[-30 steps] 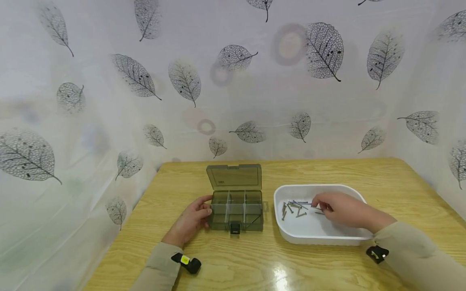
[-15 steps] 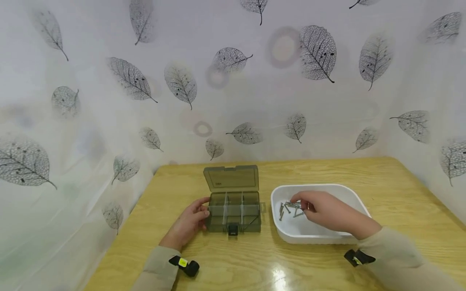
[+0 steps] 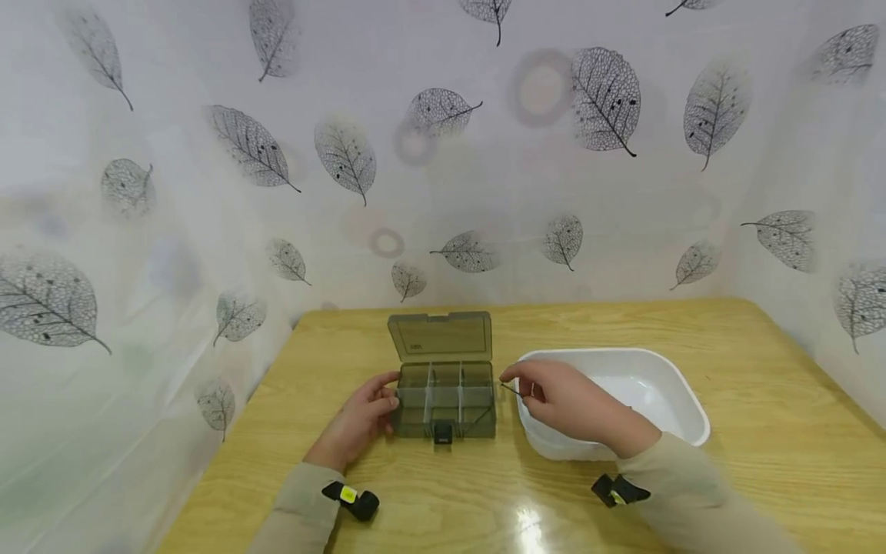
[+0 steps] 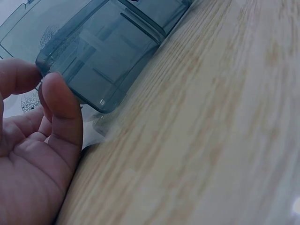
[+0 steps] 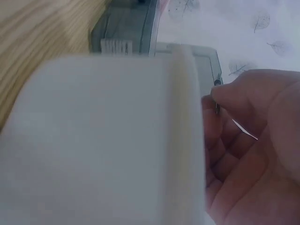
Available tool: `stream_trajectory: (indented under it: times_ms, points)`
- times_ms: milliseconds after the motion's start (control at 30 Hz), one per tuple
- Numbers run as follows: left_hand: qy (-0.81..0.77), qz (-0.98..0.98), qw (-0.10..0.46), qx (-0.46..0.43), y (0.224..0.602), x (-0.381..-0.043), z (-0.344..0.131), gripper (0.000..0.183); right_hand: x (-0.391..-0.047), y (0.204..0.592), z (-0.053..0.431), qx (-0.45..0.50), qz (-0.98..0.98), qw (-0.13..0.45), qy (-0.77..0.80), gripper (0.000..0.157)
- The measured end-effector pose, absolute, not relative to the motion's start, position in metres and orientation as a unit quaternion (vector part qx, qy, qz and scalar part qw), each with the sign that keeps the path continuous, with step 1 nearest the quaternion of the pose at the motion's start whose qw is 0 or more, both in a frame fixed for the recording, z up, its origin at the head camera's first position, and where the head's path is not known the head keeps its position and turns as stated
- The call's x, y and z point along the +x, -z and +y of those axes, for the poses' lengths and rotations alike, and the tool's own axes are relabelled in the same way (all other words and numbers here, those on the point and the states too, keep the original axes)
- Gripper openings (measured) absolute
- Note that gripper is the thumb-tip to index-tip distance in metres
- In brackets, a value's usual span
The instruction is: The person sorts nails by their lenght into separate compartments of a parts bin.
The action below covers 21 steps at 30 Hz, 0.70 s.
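Note:
A smoky see-through compartment box (image 3: 414, 431) stands on the table with its lid (image 3: 443, 337) raised. My left hand (image 3: 360, 422) holds the box by its left side, thumb and index finger at the corner, as the left wrist view shows. Inside the front right compartment lies a thin nail (image 3: 481, 418), aslant. My right hand (image 3: 571, 400) pinches a slim dark nail (image 3: 511, 390) between thumb and fingertips, just right of the box and above the tray's left rim. In the right wrist view the nail's round head (image 5: 217, 82) shows above the thumb.
To the right of the box is a white tray (image 3: 681, 385), its left part hidden by my right hand and arm. The wooden table (image 3: 415, 492) ends at a leaf-printed curtain (image 3: 484, 185) behind and at the sides.
My right hand has moved left across the tray, past the loose fasteners, to beside the box, with the nail in its fingers. My left hand stays at the box.

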<state>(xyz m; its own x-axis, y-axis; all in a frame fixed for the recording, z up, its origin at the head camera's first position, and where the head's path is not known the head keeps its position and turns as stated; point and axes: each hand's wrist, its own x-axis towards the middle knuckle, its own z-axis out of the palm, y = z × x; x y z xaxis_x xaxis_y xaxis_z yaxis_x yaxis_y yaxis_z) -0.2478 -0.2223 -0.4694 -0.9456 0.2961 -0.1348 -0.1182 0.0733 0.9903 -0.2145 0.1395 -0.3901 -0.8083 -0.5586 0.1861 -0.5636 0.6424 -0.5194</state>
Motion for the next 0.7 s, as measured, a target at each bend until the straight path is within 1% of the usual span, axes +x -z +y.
stream_trajectory:
  times_ms: [267,367,567,700]
  points:
    - [-0.677,0.717,0.157,0.056,0.467,-0.247,-0.221,0.056,-0.218,0.393,0.104,0.307,-0.906,0.012,-0.293,0.038]
    - [-0.679,0.715,0.158,0.054,0.467,-0.247,-0.222,0.057,-0.220,0.394,0.096,0.305,-0.906,0.005,-0.294,0.039]
    - [-0.682,0.711,0.157,0.060,0.469,-0.248,-0.223,0.057,-0.221,0.394,0.089,0.304,-0.909,-0.012,-0.285,0.039]
    - [-0.683,0.711,0.155,0.066,0.471,-0.250,-0.224,0.057,-0.221,0.393,0.091,0.304,-0.910,-0.006,-0.283,0.040]
